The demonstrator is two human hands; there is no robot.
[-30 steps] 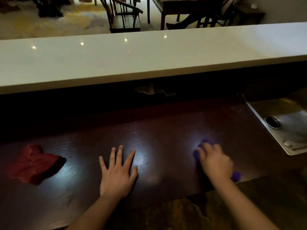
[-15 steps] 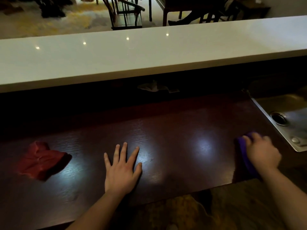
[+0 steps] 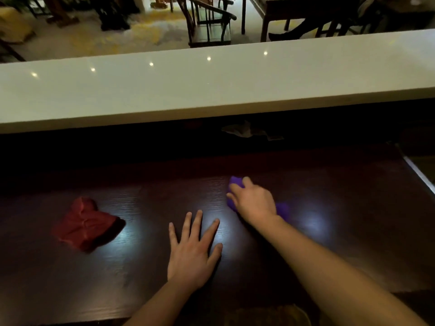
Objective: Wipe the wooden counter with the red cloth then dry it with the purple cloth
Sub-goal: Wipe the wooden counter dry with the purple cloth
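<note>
The dark wooden counter (image 3: 341,231) runs across the lower half of the view. My right hand (image 3: 254,201) presses the purple cloth (image 3: 236,182) flat against it near the middle, and the cloth peeks out past my fingertips and behind my wrist. My left hand (image 3: 193,252) rests flat on the wood with fingers spread, holding nothing, just left of and nearer than the right hand. The crumpled red cloth (image 3: 87,223) lies loose on the counter at the left, apart from both hands.
A raised white ledge (image 3: 211,90) spans the back above the counter. A pale crumpled rag (image 3: 242,131) lies in the shadow under it. The metal sink edge (image 3: 421,175) shows at the far right. Chairs and tables stand beyond the ledge.
My right hand has slid the purple cloth left from beside the sink to the counter's middle, after going right the moment before. The left hand and red cloth stayed put.
</note>
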